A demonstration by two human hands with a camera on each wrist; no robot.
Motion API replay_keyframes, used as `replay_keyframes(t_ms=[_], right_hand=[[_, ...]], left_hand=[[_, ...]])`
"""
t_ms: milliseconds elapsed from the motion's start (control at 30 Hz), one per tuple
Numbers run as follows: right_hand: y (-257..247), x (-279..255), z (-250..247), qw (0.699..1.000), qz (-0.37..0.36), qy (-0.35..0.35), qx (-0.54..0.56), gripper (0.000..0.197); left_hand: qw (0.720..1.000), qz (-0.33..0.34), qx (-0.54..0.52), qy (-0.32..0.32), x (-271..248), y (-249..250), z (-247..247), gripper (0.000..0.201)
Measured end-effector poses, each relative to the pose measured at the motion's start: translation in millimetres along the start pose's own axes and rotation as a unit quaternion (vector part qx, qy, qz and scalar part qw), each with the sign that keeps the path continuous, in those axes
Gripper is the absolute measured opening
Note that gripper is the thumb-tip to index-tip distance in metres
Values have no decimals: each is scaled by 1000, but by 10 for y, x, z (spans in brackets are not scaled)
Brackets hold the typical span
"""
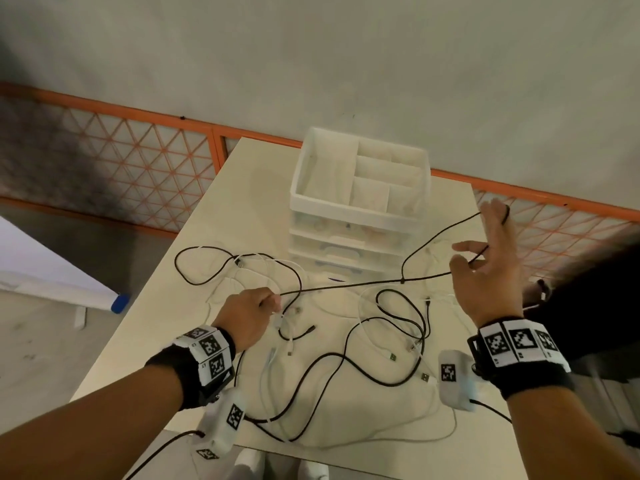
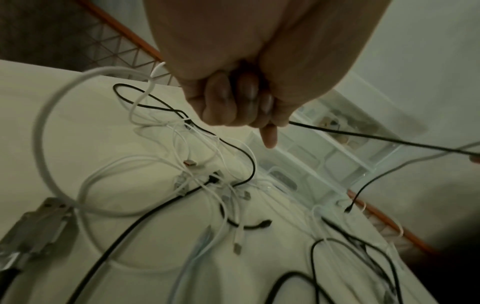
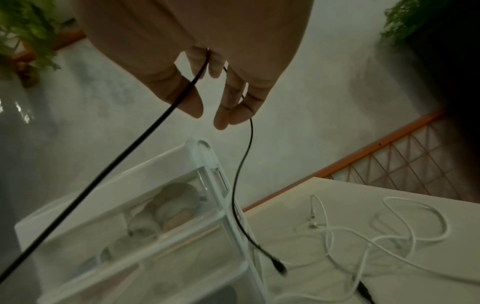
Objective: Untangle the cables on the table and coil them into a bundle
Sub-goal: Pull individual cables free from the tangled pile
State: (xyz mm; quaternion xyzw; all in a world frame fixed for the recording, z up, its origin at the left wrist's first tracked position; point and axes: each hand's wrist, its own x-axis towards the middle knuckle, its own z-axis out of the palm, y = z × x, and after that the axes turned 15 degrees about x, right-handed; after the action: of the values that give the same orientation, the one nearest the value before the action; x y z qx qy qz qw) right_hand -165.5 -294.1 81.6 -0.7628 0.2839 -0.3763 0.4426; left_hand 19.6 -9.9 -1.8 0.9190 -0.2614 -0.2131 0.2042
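A thin black cable [image 1: 346, 287] runs taut above the table between my two hands. My left hand [image 1: 252, 313] grips one part of it in a fist [image 2: 233, 102], low over the tangle. My right hand [image 1: 491, 278] is raised at the right with fingers spread. The cable [image 3: 145, 133] loops over those fingers [image 3: 233, 98], and its free end with a small plug [image 3: 279, 267] hangs beside the drawer unit. Several other black and white cables [image 1: 381, 341] lie tangled on the white table [image 1: 242, 202].
A white plastic drawer unit [image 1: 346, 209] with an open divided top tray stands at the back of the table. An orange lattice fence [image 1: 138, 157] runs behind it. Table edges lie close on the left, right and near sides. Green plants [image 3: 26, 37] show in the right wrist view.
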Motion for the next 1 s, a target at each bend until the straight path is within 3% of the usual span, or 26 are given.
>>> replay_keyframes(t_ms=[67, 100, 167, 200, 333, 433, 500, 600, 667, 733, 800, 867, 933, 1000], right_hand=[[76, -38, 33, 997, 17, -57, -51, 82], [139, -87, 58, 987, 58, -118, -96, 80], [309, -259, 112, 929, 178, -263, -189, 78], [367, -350, 137, 906, 223, -295, -208, 76], [487, -568, 243, 915, 253, -202, -241, 63], [433, -667, 346, 926, 218, -175, -255, 53], [316, -743, 409, 949, 161, -133, -237, 44], [61, -896, 554, 977, 66, -96, -176, 21], [-112, -1014, 694, 967, 70, -213, -120, 32], [-245, -1160, 870, 916, 129, -367, -101, 50], [-154, -1267, 997, 882, 139, -432, -125, 47], [6, -1221, 984, 890, 138, -407, -152, 35], [69, -1020, 820, 915, 162, -329, -169, 25], [-23, -781, 582, 943, 166, -241, -158, 19]], left_hand=[[999, -24, 27, -25, -35, -28, 65, 28], [997, -35, 57, -47, -53, -59, 109, 27], [984, -54, 135, -101, -100, -127, 195, 29], [976, -65, 163, -130, -118, -165, 239, 33], [945, -95, 206, -237, -146, -286, 401, 56], [942, -93, 189, -262, -172, -234, 392, 33], [954, -103, 122, -254, -178, -111, 288, 11], [963, -129, -38, -232, -131, 113, 87, 23], [958, -103, -147, -222, -131, 326, -73, 16], [954, -58, -220, -196, -158, 562, -242, 15], [954, -18, -259, -149, -161, 769, -431, 20], [965, -5, -249, -77, -129, 860, -630, 22], [980, -10, -197, -10, -61, 761, -774, 22], [993, -15, -119, 7, -2, 569, -815, 23]])
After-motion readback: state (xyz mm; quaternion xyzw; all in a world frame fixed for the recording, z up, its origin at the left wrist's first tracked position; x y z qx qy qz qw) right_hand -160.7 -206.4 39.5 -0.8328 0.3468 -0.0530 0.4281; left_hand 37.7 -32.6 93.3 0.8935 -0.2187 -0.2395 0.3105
